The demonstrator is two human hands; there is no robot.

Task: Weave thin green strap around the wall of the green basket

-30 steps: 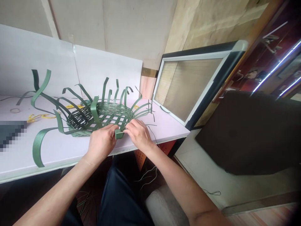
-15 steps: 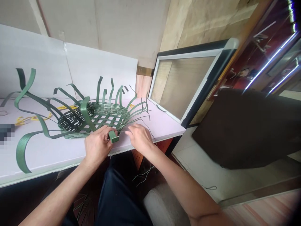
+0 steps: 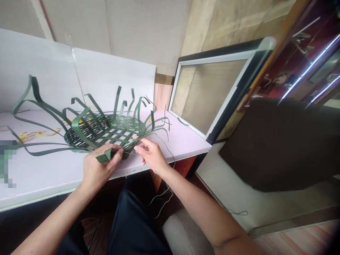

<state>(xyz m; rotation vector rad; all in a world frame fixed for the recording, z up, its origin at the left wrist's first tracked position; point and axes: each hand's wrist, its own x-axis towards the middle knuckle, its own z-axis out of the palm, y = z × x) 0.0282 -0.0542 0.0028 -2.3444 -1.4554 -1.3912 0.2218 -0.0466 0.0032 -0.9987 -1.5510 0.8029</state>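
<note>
A green woven basket (image 3: 124, 122) with an open lattice bottom lies on the table, its long flat strips (image 3: 77, 122) standing up and curling outward around the rim. My left hand (image 3: 99, 161) grips the near side of the basket, fingers closed, with one wide green strip (image 3: 105, 156) bent over toward me by the thumb. Just to the right, my right hand (image 3: 151, 154) pinches a thin green cord at the near right rim. The cord (image 3: 130, 153) runs between both hands. Parts of the near wall are hidden behind my fingers.
The pale table (image 3: 63, 170) has its front edge close to my lap. Yellow strips (image 3: 39, 134) lie behind the basket. A dark-edged frame (image 3: 212, 95) leans against the wall at the right. Loose cord (image 3: 162, 202) hangs below the table, beside a grey padded seat (image 3: 180, 230).
My left hand has shifted left and turned, bending the wide strip with it. My right hand has moved slightly left, closer to the rim. The basket and its left strips have swung round a little.
</note>
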